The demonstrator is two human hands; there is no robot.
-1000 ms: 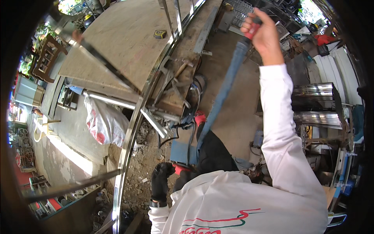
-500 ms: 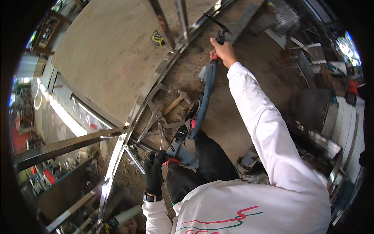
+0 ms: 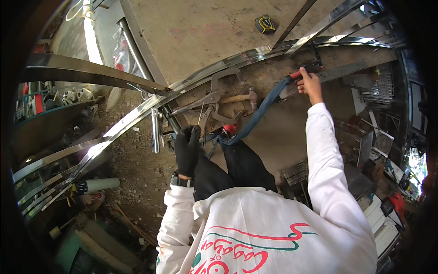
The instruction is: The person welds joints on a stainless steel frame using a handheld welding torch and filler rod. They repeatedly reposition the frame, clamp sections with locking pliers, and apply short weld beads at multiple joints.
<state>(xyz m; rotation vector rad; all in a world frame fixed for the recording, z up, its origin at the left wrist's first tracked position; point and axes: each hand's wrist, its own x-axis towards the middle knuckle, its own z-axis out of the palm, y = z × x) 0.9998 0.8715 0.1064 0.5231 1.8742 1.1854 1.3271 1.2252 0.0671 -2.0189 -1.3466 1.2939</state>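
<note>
My right hand [image 3: 311, 86] is bare, with its fingers curled at the red collar of a welding torch [image 3: 314, 67]. The torch's black head is close to a shiny square-tube metal frame [image 3: 246, 59]. A blue-sleeved hose [image 3: 264, 106] runs from the collar back toward my knees. My left hand [image 3: 188, 148], in a black glove, is closed around a thin metal rod [image 3: 201, 113] that points up and away. Just beyond the rod lie a locking C-clamp [image 3: 211, 98], set at the frame, and a wooden-handled hammer [image 3: 239, 97].
A yellow and black tape measure [image 3: 264, 24] rests on the brown work surface [image 3: 196, 27] beyond the frame. Frame tubes [image 3: 91, 73] stretch out to the left. Gravel ground [image 3: 141, 178] shows below. Wire racks [image 3: 383, 84] and scrap stand at the right.
The view has swung, shifting the bench scene. My right hand has brought the torch, held out before, down near the frame. My left hand still holds the rod.
</note>
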